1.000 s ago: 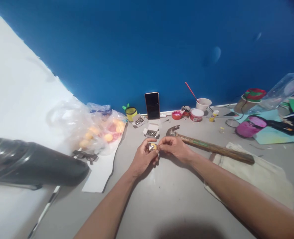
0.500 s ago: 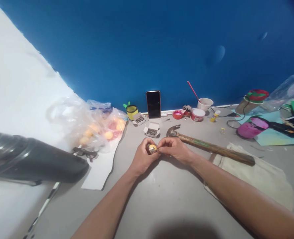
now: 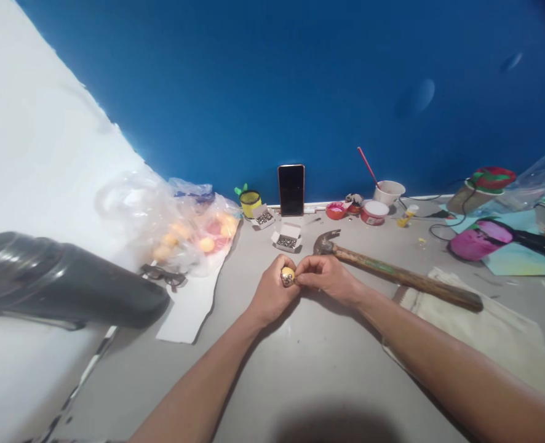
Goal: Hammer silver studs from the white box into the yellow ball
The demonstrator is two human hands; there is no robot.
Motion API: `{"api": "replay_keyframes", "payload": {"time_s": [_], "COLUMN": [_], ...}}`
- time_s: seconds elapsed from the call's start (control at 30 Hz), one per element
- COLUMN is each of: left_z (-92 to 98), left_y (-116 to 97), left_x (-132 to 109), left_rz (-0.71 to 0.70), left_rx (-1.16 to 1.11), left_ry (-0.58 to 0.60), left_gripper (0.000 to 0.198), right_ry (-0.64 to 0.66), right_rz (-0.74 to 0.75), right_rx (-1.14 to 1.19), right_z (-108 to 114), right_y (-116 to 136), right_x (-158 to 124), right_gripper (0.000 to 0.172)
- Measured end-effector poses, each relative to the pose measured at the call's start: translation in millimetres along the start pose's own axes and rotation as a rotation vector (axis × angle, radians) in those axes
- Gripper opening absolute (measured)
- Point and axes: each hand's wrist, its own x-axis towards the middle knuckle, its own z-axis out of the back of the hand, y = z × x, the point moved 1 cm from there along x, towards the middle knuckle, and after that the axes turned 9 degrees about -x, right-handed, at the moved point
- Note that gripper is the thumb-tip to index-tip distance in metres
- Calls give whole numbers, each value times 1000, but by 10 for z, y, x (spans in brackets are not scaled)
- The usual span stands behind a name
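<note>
Between my hands is a small yellow ball (image 3: 288, 276), partly covered with shiny metal pieces. My left hand (image 3: 273, 291) is wrapped round it from the left. The fingers of my right hand (image 3: 326, 278) are pinched together at the ball's right side; whatever they hold is too small to make out. Just beyond my hands stands an open white box (image 3: 288, 239) of small metal pieces, with a second such box (image 3: 264, 216) behind it to the left. A hammer (image 3: 401, 275) lies to the right of my hands, its head near the boxes.
A phone (image 3: 291, 191) leans on the blue wall. Plastic bags with orange balls (image 3: 180, 237) and a dark cylinder (image 3: 69, 280) are at left. At right lie a cream cloth (image 3: 480, 335), a white cup (image 3: 389, 192), a pink-ended tool (image 3: 480, 240) and blue paper (image 3: 526, 261).
The view has shifted slightly, so the table items appear further right. My hands remain together at the ball, whose metal-covered side now shows a little differently.
</note>
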Motion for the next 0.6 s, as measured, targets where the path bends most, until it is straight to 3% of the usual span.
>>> {"api": "replay_keyframes", "payload": {"time_s": [0.6], "left_z": [-16], "left_y": [-5], "left_x": [-32], "left_rz": [-3], "left_rx": [120], "left_ry": [11], "left_gripper": [19], "right_ry": [11], "right_rz": [-41], "right_rx": [-29], "right_z": [9], "right_y": [49], "right_x": [-13], "right_gripper": [18]}}
